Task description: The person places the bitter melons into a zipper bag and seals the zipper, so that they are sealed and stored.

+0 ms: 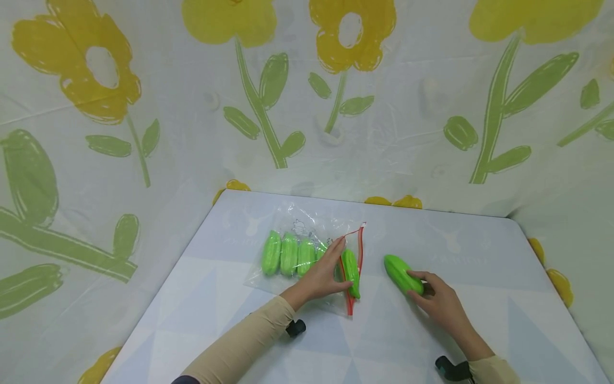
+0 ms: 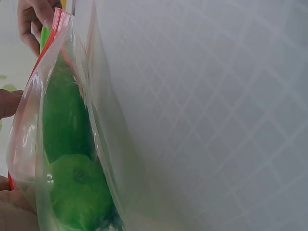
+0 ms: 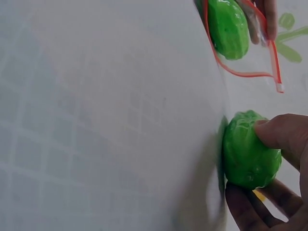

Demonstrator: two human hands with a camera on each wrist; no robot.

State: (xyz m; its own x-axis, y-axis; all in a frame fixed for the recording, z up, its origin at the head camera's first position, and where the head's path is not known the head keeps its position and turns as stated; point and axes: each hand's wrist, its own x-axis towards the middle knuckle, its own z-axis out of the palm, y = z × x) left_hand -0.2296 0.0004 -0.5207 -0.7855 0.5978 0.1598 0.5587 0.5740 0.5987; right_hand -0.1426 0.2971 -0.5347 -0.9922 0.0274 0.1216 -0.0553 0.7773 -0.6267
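Observation:
A clear zip bag (image 1: 261, 281) with a red zip strip (image 1: 361, 250) lies on the table, its mouth facing right. Several bright green cucumbers (image 1: 289, 255) sit side by side inside it; another cucumber (image 1: 352, 273) lies just within the mouth. My left hand (image 1: 318, 276) reaches over the bag and holds its upper lip near the red strip, thumb and fingers spread apart. To the right, my right hand (image 1: 440, 304) grips the near end of a separate cucumber (image 1: 402, 273). That cucumber (image 3: 248, 156) touches the table in the right wrist view, thumb on one side and fingers on the other.
The pale table (image 1: 230, 325) has a light triangle pattern. A flower-print curtain (image 1: 384, 144) rises behind it and at both sides. Dark wrist cameras (image 1: 296, 328) hang below both wrists, close to the tabletop.

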